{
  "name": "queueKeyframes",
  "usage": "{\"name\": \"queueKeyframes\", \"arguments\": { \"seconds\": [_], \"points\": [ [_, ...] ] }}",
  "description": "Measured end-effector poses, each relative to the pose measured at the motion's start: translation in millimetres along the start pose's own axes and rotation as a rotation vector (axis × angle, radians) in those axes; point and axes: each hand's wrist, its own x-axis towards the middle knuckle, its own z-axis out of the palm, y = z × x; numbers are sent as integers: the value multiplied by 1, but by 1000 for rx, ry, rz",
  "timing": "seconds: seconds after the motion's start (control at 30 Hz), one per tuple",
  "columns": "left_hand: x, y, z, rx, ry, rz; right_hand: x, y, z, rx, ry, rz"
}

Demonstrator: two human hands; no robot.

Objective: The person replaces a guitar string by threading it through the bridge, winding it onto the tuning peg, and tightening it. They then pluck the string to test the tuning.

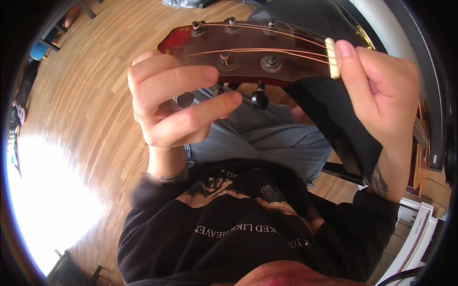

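A dark wooden guitar headstock (pixel 250 50) with a reddish tip lies across the upper middle. Copper-coloured strings (pixel 286 50) run from the pale nut (pixel 332 59) towards the metal string posts (pixel 272 63); one string's end reaches close to my left fingers. My right hand (pixel 383 82) wraps the neck just behind the nut, thumb beside it. At the headstock's lower left edge is my left hand (pixel 168 96), index and middle fingers extended apart, other fingers curled. Nothing shows between them. Black tuner buttons (pixel 260 100) stick out below; part of the tuners is hidden behind this hand.
Wooden flooring (pixel 103 78) spreads to the left, with a glaring light patch (pixel 50 200). Beneath the headstock are my jeans-clad legs (pixel 264 136) and a sloping black panel (pixel 332 125). Another stringed instrument (pixel 424 132) and a white-cased device (pixel 411 243) stand on the right.
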Motion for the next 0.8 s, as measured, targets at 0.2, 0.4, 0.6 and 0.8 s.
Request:
{"name": "queueKeyframes", "arguments": {
  "seconds": [0.2, 0.4, 0.6, 0.8],
  "points": [
    [-3, 5, 6, -8, 50, -70, 0, -2, -3, 54, -40, 100],
    [5, 25, 8, 117, 42, -151, 0, -3, -1, 72, -30, 123],
    [-1, 26, 35, 8, 366, -278, -2, -1, -1, 58, -31, 102],
    [5, 20, 5, 68, -26, -138, -2, -2, 1, 78, -18, 111]
  ]
}}
